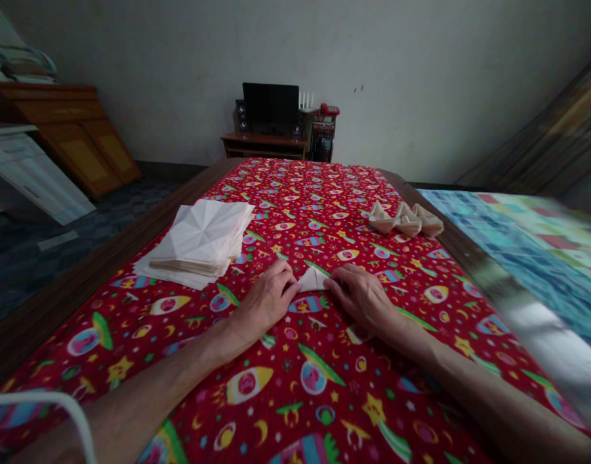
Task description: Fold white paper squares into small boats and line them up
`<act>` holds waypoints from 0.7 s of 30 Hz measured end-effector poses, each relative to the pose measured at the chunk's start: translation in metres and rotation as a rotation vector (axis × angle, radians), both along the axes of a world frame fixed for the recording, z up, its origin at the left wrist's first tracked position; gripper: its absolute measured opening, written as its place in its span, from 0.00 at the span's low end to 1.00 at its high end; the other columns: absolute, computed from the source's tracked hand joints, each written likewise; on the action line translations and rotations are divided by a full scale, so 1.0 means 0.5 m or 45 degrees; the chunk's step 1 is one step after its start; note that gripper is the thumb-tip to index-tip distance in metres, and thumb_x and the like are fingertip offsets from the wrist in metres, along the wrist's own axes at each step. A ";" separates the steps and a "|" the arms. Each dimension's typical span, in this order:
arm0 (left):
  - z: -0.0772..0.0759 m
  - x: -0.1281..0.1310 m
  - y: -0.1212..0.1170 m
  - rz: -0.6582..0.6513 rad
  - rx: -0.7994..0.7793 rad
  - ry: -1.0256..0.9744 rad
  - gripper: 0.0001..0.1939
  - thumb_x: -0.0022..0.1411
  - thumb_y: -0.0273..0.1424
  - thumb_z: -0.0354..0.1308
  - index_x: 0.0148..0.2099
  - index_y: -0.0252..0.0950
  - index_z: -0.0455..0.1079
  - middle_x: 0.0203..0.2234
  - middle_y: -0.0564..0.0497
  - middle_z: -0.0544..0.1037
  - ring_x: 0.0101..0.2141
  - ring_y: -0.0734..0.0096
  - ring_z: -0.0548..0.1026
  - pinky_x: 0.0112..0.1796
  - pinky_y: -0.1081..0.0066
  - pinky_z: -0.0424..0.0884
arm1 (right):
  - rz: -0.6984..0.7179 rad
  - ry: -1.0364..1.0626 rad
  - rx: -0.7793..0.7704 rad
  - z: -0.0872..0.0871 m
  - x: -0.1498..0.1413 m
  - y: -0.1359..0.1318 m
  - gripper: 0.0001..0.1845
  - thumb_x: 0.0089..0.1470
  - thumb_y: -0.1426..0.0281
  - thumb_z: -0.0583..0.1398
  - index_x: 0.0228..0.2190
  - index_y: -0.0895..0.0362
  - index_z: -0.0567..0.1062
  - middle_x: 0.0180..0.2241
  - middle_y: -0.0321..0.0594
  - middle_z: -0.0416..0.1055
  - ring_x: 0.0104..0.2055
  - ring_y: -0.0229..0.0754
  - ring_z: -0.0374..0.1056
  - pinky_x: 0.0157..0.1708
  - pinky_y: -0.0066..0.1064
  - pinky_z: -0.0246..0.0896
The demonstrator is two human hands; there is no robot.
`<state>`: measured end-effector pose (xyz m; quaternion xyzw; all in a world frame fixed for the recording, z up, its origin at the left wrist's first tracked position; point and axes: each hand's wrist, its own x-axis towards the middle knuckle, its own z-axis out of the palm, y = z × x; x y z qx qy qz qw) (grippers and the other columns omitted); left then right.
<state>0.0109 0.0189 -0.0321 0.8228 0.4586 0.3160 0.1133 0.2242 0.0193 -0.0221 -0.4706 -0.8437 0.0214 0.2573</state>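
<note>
A small folded piece of white paper (313,280), roughly triangular, rests on the red patterned cloth between my two hands. My left hand (272,291) pinches its left corner with the fingers closed. On the other side, my right hand (360,293) is closed on the right corner. The fingertips partly cover both ends of the paper. To the left lies a stack of creased white paper sheets (201,235), its top sheet marked with radiating folds. Several folded paper pieces (405,220), boat-like with pointed tips, stand nested in a row at the right.
The red cloth (295,206) with rockets and stars covers a long table with dark wooden edges (131,258). A white cable (58,398) curves in at the lower left. Beyond the table stands a desk with a monitor (271,103). A bed (522,251) is on the right.
</note>
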 end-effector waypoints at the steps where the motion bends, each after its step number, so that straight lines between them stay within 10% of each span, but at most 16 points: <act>1: 0.001 0.002 0.000 0.017 0.006 0.044 0.08 0.63 0.26 0.53 0.30 0.34 0.64 0.31 0.50 0.67 0.34 0.70 0.69 0.37 0.70 0.67 | -0.013 -0.030 0.015 0.000 -0.001 0.000 0.13 0.60 0.66 0.53 0.26 0.57 0.69 0.27 0.39 0.67 0.30 0.38 0.62 0.31 0.28 0.54; 21: 0.022 0.011 -0.004 0.083 0.092 0.327 0.03 0.63 0.27 0.51 0.36 0.35 0.64 0.34 0.50 0.68 0.35 0.68 0.70 0.38 0.68 0.69 | -0.085 -0.516 -0.147 0.037 -0.012 0.019 0.13 0.61 0.64 0.51 0.30 0.56 0.70 0.30 0.41 0.71 0.30 0.39 0.66 0.25 0.29 0.44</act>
